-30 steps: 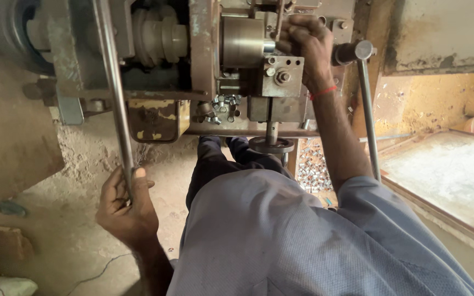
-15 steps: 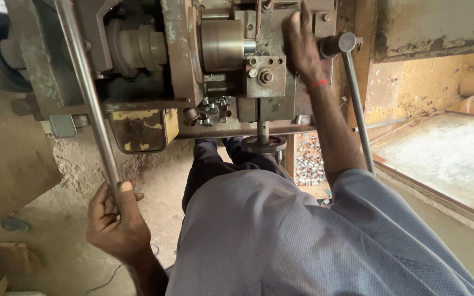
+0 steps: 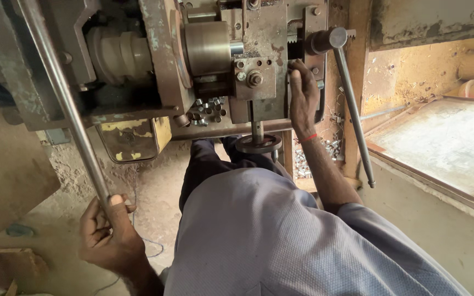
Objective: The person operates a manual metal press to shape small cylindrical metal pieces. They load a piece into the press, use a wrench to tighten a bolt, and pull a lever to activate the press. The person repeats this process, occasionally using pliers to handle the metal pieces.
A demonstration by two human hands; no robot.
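The long steel lever point(image 3: 64, 104) is running bare and grey, slanting down from the machine point(image 3: 215, 60) at upper left. The left hand point(image 3: 111, 233) is clamping its lower end, fingers wrapped tight. The right hand point(image 3: 303, 93) is resting against the machine's side, fingers together. A handwheel point(image 3: 258, 143) and a second lever point(image 3: 352, 109) are crowding that side; dirt floor point(image 3: 154, 192) is lying open below.

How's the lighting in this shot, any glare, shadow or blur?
Head view: daylight brightens the pale slab at right, nearly washed out; the machine's recesses sit in shadow; the long steel lever shows a soft sheen; left hand and right hand look sharp.
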